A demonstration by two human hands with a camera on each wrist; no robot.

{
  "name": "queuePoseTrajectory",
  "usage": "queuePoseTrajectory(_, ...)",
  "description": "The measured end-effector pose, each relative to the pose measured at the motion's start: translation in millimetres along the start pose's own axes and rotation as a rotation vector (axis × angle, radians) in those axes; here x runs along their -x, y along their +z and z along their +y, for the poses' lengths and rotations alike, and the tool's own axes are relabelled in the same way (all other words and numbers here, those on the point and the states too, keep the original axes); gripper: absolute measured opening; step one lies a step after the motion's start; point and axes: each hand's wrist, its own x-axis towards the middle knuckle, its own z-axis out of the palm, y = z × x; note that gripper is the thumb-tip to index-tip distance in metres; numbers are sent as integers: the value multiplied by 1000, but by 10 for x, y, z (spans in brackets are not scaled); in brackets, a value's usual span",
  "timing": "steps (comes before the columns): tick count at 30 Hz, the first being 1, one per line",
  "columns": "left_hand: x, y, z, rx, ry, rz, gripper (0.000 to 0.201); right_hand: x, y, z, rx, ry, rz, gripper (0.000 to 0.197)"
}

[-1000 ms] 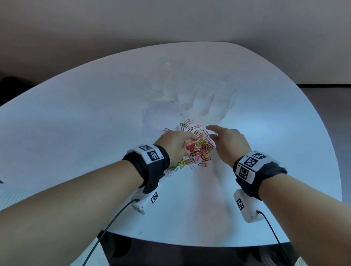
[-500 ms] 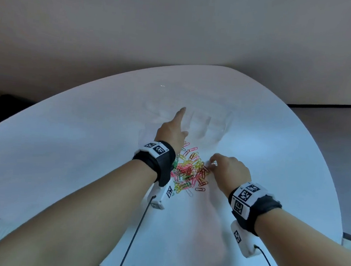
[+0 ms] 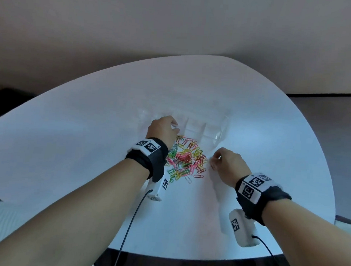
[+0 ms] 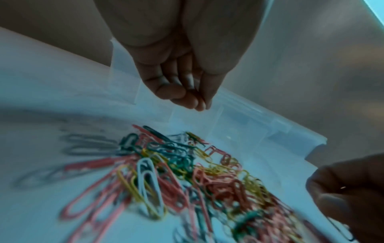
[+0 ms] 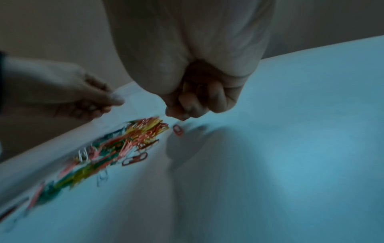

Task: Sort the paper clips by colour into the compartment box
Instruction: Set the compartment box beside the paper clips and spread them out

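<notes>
Paper clips [image 3: 186,159]: mixed heap of pink, yellow, green, white and red-brown, lying flat on the counter [image 3: 86,147] with long axes every which way, many interlocked. A few strays sit at the near and right edges of the heap, e.g. a red-brown one [image 5: 178,129] just beside the right fingertips.

Compartment box [image 3: 204,127]: clear plastic, directly behind the heap on the far side, near wall just beside the farthest clips. Dividers are visible, but whether any cell already holds clips I can't tell.

Key relation: box lies beyond the heap, so every drop is a short forward reach.

Left hand [image 3: 162,130]: at the box's near-left corner, above the heap's far-left edge. Left wrist view shows fingertips [image 4: 187,98] bunched together pointing down at the box wall; if a clip is pinched there, it's hidden, so that grip's content is unclear. It is the nearer hand to the box.

Right hand [image 3: 227,164]: just right of the heap, low over the counter, fingers curled with thumb and forefinger drawn together. Looks like a pinch, though whether a clip is in it isn't readable.

My read: sorting has barely started, since the heap is nearly whole. Tangled clips will likely drag neighbours.

Counter is white, smooth and rounded; plain beige wall behind, dark floor to the right.
</notes>
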Motion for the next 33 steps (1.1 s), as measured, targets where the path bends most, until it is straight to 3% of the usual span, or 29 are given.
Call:
queuePoseTrajectory(9, 565, -32, -27, 172, -124, -139, 16, 274, -126, 14, -99, -43, -224, 20)
queuePoseTrajectory(12, 756, -137, 36, 198, -75, -218, 26, 414, -255, -21, -52, -84, -229, 21)
queuePoseTrajectory(17, 1121, -383, -69, 267, -44, -315, 5, 612, -369, 37, -120, -57, -251, 25)
queuePoseTrajectory(19, 1203, -405, -156, 254, -30, -341, 10, 649, -298, 63, -129, -60, -268, 24)
queuePoseTrajectory(25, 1275, -257, -445, 23, -41, -320, 25, 665, 139, 1, -175, -117, -251, 17)
queuePoseTrajectory(30, 945, -416, -360, -58, 40, -23, 17, 572, 317, -106, -111, -194, -179, 16)
queuePoseTrajectory(33, 659, -482, -341, -257, 80, -104, 40, 512, 360, -150, -87, -232, -113, 16)
